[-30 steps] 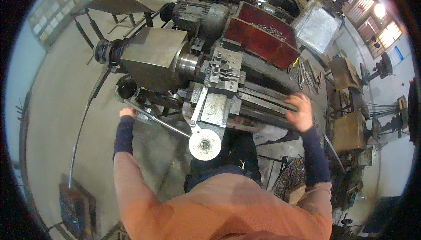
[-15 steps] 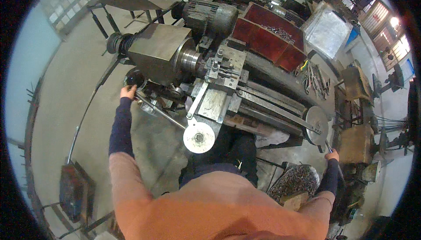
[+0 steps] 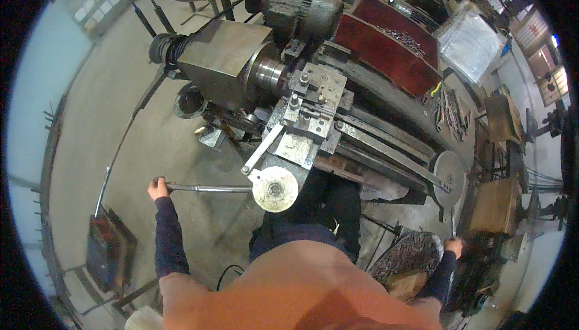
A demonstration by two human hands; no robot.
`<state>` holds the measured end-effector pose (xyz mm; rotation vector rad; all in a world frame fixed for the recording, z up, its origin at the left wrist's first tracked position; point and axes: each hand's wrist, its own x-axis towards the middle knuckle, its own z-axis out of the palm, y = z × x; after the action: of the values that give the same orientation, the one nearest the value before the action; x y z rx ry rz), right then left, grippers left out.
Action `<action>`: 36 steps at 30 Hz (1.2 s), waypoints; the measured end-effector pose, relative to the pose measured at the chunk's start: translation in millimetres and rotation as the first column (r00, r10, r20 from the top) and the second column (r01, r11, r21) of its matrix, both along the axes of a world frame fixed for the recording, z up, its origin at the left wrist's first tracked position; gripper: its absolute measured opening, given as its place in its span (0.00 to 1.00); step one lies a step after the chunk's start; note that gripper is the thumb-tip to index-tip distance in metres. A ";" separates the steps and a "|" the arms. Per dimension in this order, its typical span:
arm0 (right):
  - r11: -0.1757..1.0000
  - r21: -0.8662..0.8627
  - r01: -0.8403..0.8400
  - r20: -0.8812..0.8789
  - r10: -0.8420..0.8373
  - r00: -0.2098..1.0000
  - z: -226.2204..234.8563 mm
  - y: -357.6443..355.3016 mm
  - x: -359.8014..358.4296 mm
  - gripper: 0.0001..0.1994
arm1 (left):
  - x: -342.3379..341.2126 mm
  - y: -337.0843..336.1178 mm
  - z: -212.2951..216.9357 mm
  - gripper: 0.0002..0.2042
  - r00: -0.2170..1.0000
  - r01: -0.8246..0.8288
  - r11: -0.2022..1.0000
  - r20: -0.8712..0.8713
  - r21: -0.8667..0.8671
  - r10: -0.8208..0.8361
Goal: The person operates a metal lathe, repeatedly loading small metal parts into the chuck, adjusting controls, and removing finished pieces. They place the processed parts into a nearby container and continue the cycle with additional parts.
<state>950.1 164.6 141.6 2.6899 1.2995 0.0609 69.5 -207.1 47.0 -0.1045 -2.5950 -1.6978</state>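
Note:
Before me stands a small lathe with a bright chuck [image 3: 269, 73] and a steel tool block [image 3: 318, 92]. My left hand [image 3: 158, 189] is closed round the outer end of a long metal lever [image 3: 208, 189], which runs sideways to a white round disc [image 3: 275, 189] at the front of the slide. A flat link bar [image 3: 263, 148] joins this disc to the slide. On the right, my right hand [image 3: 454, 247] grips the lower end of a short metal handle [image 3: 453, 224] hanging from a grey round disc [image 3: 449, 176]. A long flat bar [image 3: 386, 154] links that disc to the carriage.
Behind the lathe are an electric motor [image 3: 304, 13] and a red tray [image 3: 386, 47] with small metal parts. Several wrenches [image 3: 452, 113] lie at the right. A container heaped with small dark parts [image 3: 410, 254] stands near my right forearm. A dark box [image 3: 102, 254] stands at left.
My left hand has swung the lever down toward me, turning the white disc. My right hand has pulled its handle nearer, from slanting to almost upright. The view has shifted slightly.

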 end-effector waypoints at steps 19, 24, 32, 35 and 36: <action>0.998 0.060 -0.006 -0.037 0.008 0.999 -21.1 -37.2 -27.1 0.15 | 8.2 31.0 15.6 0.10 0.990 -0.062 0.935 0.140 0.350 0.013; 0.995 0.086 -0.046 -0.083 0.054 0.995 -28.5 -40.7 -11.8 0.16 | 7.4 35.3 14.1 0.11 0.986 -0.085 0.944 0.166 0.320 0.033; 0.998 0.058 0.014 -0.057 -0.011 0.998 -23.0 -41.1 -19.6 0.20 | 9.2 60.4 27.0 0.10 0.987 -0.081 0.959 0.154 0.273 0.040; 0.993 0.119 -0.009 -0.086 0.019 0.996 -21.3 -44.8 -20.6 0.21 | 3.3 57.3 24.1 0.11 0.979 -0.053 0.970 0.205 0.239 0.003; 0.988 0.153 -0.037 -0.070 0.048 0.996 -21.6 -42.6 -24.3 0.21 | 3.3 54.9 24.4 0.12 0.980 -0.060 0.972 0.198 0.226 0.015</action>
<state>925.8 122.0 120.0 2.8154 1.4281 0.0687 72.8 -152.2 71.3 0.1244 -2.4810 -2.0770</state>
